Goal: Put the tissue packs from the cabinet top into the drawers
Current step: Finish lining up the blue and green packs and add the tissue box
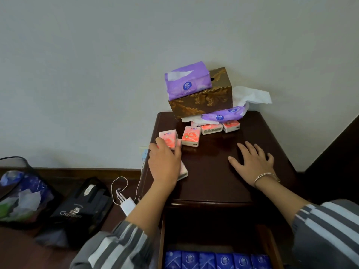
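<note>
Several small pink tissue packs lie on the dark wooden cabinet top (213, 171). My left hand (165, 162) covers a stack of pink packs (168, 139) at the left edge, fingers curled over them; another pack (183, 171) peeks out under the palm. One pink pack (191, 136) stands just to the right, and two more (211, 129) (231, 126) lie further back. My right hand (252, 162) rests flat and open on the cabinet top, holding nothing. Below, the open drawer (162, 239) holds a row of blue tissue packs (217, 260).
At the back stand a brown patterned tissue box (204, 101) with a purple tissue pack (187, 82) on top, another purple pack (225, 114) and loose white tissue (250, 95). On the floor to the left are a bin (19, 191), a black bag (81, 210) and a white charger (127, 205) with cable.
</note>
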Demonstrator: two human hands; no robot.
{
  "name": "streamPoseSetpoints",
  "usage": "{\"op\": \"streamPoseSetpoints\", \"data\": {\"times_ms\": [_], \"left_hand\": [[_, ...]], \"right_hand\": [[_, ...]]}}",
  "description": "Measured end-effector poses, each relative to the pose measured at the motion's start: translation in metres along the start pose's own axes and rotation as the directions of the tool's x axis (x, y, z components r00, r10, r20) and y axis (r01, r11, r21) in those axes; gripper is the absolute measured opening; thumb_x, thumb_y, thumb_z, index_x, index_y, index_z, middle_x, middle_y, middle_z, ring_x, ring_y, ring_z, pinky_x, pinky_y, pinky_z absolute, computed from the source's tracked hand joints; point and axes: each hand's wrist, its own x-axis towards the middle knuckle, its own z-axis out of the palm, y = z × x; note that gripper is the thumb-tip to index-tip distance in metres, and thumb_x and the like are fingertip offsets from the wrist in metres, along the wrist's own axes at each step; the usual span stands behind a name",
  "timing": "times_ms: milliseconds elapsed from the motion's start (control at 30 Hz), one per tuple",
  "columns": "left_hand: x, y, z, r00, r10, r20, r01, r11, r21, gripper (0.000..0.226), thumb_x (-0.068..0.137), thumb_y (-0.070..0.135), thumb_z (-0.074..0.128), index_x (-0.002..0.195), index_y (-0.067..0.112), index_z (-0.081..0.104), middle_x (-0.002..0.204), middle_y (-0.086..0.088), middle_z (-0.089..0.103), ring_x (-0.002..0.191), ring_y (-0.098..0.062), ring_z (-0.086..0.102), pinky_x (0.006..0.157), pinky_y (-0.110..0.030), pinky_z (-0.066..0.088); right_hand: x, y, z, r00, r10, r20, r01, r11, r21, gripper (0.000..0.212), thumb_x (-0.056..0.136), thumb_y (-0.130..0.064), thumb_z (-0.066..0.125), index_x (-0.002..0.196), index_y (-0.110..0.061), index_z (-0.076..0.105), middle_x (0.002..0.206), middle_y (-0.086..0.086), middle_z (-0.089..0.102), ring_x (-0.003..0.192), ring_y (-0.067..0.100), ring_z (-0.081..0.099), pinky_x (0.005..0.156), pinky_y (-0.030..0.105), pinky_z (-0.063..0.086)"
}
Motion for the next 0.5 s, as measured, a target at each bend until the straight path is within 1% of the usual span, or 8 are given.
{"op": "streamPoseSetpoints", "data": {"times_ms": [100, 200, 267, 333, 367, 433, 467, 500], "left_hand": [[-0.009, 0.004, -0.006, 0.999, -0.042, 0.033, 0.046, 0.992, -0.121, 0.053, 0.091, 0.049, 0.052, 0.125, 0.011, 0.040, 0.122, -0.014, 0.049, 0.106, -0.030, 0.055, 0.082, -0.039, 0.049], [-0.007, 0.004, -0.010, 0.988, -0.042, 0.151, 0.074, 0.974, -0.212, 0.060, 0.089, 0.043, 0.059, 0.137, 0.017, 0.035, 0.134, -0.011, 0.042, 0.117, -0.027, 0.051, 0.092, -0.039, 0.048], [-0.002, 0.001, -0.013, 0.966, -0.060, 0.250, 0.111, 0.974, -0.196, 0.072, 0.084, 0.051, 0.061, 0.142, 0.021, 0.031, 0.139, -0.009, 0.038, 0.125, -0.029, 0.046, 0.101, -0.046, 0.043], [0.015, 0.002, -0.021, 0.964, -0.113, 0.241, 0.171, 0.957, -0.236, 0.089, 0.078, 0.066, 0.059, 0.147, 0.023, 0.024, 0.147, -0.009, 0.029, 0.134, -0.030, 0.037, 0.110, -0.050, 0.032], [0.031, 0.006, -0.024, 0.973, -0.128, 0.192, 0.193, 0.908, -0.371, 0.091, 0.078, 0.067, 0.057, 0.149, 0.024, 0.021, 0.152, -0.008, 0.023, 0.138, -0.029, 0.032, 0.112, -0.046, 0.027], [0.076, 0.019, -0.031, 0.976, -0.173, 0.133, 0.217, 0.707, -0.673, 0.084, 0.086, 0.061, 0.053, 0.152, 0.026, 0.016, 0.158, -0.008, 0.013, 0.143, -0.023, 0.024, 0.112, -0.034, 0.022], [0.099, 0.024, -0.032, 0.964, -0.211, 0.161, 0.258, 0.609, -0.750, 0.079, 0.089, 0.060, 0.050, 0.153, 0.028, 0.017, 0.159, -0.008, 0.011, 0.143, -0.022, 0.024, 0.113, -0.033, 0.022], [0.119, 0.026, -0.029, 0.945, -0.248, 0.211, 0.317, 0.554, -0.770, 0.074, 0.089, 0.061, 0.048, 0.151, 0.027, 0.025, 0.158, -0.008, 0.013, 0.142, -0.024, 0.028, 0.115, -0.035, 0.024]], "right_hand": [[-0.001, -0.001, -0.001, 1.000, 0.004, 0.012, -0.004, 1.000, 0.005, 0.071, 0.083, -0.072, 0.023, 0.144, -0.037, 0.022, 0.157, -0.008, 0.016, 0.145, 0.019, 0.010, 0.113, 0.051, 0.013], [-0.002, -0.002, -0.003, 1.000, 0.006, 0.020, -0.006, 1.000, 0.010, 0.071, 0.083, -0.072, 0.023, 0.144, -0.037, 0.022, 0.157, -0.008, 0.016, 0.145, 0.019, 0.010, 0.113, 0.051, 0.012], [-0.002, -0.002, -0.003, 1.000, 0.004, 0.021, -0.004, 1.000, 0.012, 0.071, 0.083, -0.072, 0.023, 0.145, -0.037, 0.022, 0.157, -0.008, 0.016, 0.145, 0.019, 0.010, 0.114, 0.051, 0.012], [-0.002, -0.001, -0.002, 1.000, -0.001, 0.013, 0.001, 1.000, 0.015, 0.071, 0.083, -0.072, 0.023, 0.145, -0.036, 0.022, 0.157, -0.007, 0.016, 0.145, 0.019, 0.010, 0.114, 0.051, 0.012], [-0.002, -0.001, -0.001, 1.000, -0.004, 0.001, 0.004, 1.000, 0.013, 0.071, 0.084, -0.071, 0.023, 0.145, -0.036, 0.022, 0.157, -0.007, 0.016, 0.145, 0.019, 0.010, 0.114, 0.051, 0.013], [-0.001, 0.000, 0.000, 1.000, -0.007, -0.010, 0.007, 1.000, -0.001, 0.070, 0.084, -0.071, 0.023, 0.145, -0.037, 0.022, 0.157, -0.008, 0.017, 0.145, 0.018, 0.011, 0.114, 0.051, 0.013], [-0.001, 0.001, 0.002, 1.000, -0.007, -0.009, 0.007, 1.000, -0.004, 0.070, 0.084, -0.071, 0.023, 0.145, -0.037, 0.021, 0.157, -0.008, 0.016, 0.145, 0.018, 0.010, 0.114, 0.050, 0.013], [-0.001, 0.001, 0.003, 1.000, -0.006, -0.016, 0.006, 1.000, -0.002, 0.070, 0.083, -0.072, 0.023, 0.145, -0.038, 0.021, 0.157, -0.009, 0.017, 0.145, 0.017, 0.010, 0.114, 0.050, 0.013]]}}
